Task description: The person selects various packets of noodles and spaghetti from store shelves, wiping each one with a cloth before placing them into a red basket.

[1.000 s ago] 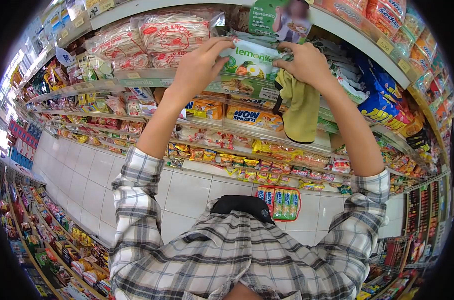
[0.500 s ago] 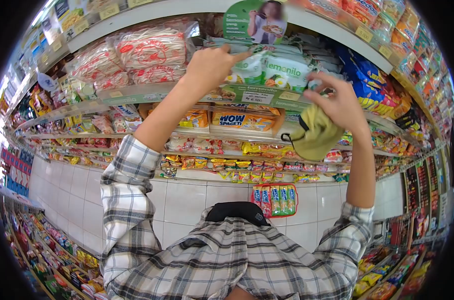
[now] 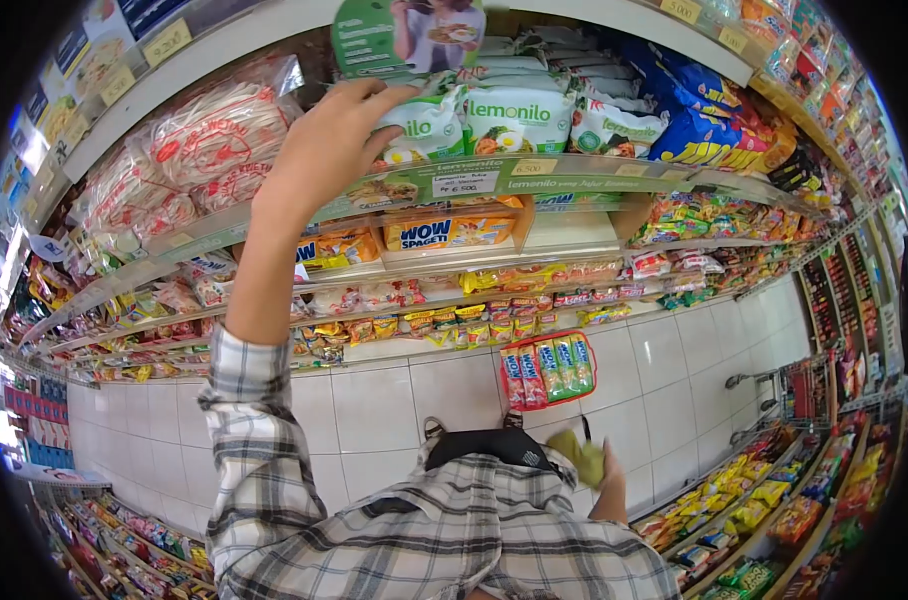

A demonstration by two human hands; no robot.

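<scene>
Since the earlier frame the right hand (image 3: 606, 478) has dropped from the shelf (image 3: 534, 180) to waist level, carrying the yellow-green cloth (image 3: 581, 455) with it, while the left hand (image 3: 324, 150) stays raised. The shelf is the landmark: on it, a row of Lemonilo packets (image 3: 519, 115) leans upright. The left hand's fingers curl over the top of the leftmost Lemonilo packet (image 3: 426, 122), pinching it at the shelf's front edge. A careless tug there could likely tip neighbouring packets off the shelf, since they lean against one another. The left arm stretches fully up, wrist bent forward. The right hand, far below the shelf, clutches the cloth loosely.
</scene>
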